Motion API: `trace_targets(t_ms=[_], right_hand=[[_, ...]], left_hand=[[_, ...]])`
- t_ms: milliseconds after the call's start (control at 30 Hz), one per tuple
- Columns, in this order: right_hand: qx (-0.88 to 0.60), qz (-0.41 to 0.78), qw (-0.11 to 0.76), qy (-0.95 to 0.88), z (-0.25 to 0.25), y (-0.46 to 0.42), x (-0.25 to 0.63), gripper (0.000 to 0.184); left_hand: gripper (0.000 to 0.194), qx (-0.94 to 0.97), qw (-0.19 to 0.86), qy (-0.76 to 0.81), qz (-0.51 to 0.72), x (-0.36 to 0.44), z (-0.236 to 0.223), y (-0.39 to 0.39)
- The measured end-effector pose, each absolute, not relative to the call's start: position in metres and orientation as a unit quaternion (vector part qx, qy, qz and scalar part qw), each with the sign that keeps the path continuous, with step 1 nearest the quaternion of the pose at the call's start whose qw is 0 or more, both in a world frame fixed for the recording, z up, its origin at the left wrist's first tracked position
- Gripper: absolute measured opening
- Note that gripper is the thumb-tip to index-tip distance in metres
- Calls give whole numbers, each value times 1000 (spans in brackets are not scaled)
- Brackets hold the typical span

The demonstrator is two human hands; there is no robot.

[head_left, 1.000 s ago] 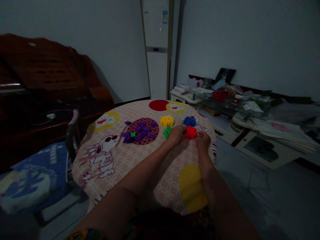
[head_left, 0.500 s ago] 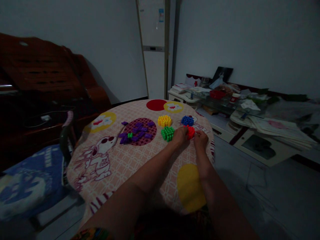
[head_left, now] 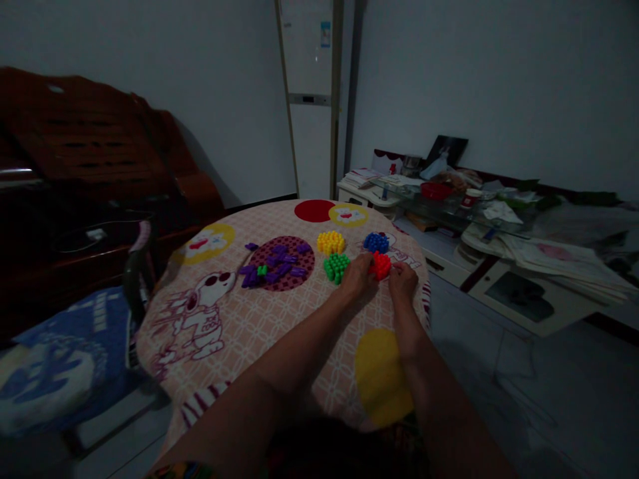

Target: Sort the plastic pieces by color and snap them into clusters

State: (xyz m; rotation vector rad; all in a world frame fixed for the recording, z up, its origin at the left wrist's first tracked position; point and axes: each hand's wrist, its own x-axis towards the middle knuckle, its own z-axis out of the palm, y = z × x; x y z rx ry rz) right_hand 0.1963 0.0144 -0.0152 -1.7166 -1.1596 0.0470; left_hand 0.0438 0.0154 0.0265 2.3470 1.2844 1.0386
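A tight cluster of small red plastic building blocks (head_left: 382, 266) lies on the table between my two hands. My left hand (head_left: 357, 276) is closed against its left side, fingers curled and partly hidden behind the hand. On the right side, my right hand (head_left: 403, 281) has its fingertips pinched together at the cluster's edge. A green block cluster (head_left: 336, 267) sits just left of my left hand. Behind it is a yellow cluster (head_left: 330, 242), and a blue one (head_left: 376, 242) stands right behind the red. Loose purple blocks (head_left: 281, 259) are scattered further left, with a green block (head_left: 262, 271) among them.
A patterned cloth covers the round-edged table (head_left: 299, 332). To the left stand a chair with a blue cover (head_left: 94, 332) and a wooden bench (head_left: 90, 146). A low cabinet (head_left: 499, 279) piled with papers and a red bowl (head_left: 436, 191) is at the right.
The view has shifted slightly, so everything sits a little further right and lower. Both hands stay at the red cluster, with hardly any visible movement.
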Motion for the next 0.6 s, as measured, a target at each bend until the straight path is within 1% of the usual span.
trace_targets(t_ms=[167,367,500,600], right_hand=[[-718,26,508,-474,-17,15,200,37],[-714,33,532,-453,-19,16,202,39],[-708,30,544,-450,-23,18,206,35],[-690,30,550,-470,-28,21,211,34]], left_hand=[[21,802,120,434,393,13,34,6],[13,745,75,526,402,-58,44,12],[15,690,42,596,408,-104,37,18],[22,654,23,649,387,-129,31,19]])
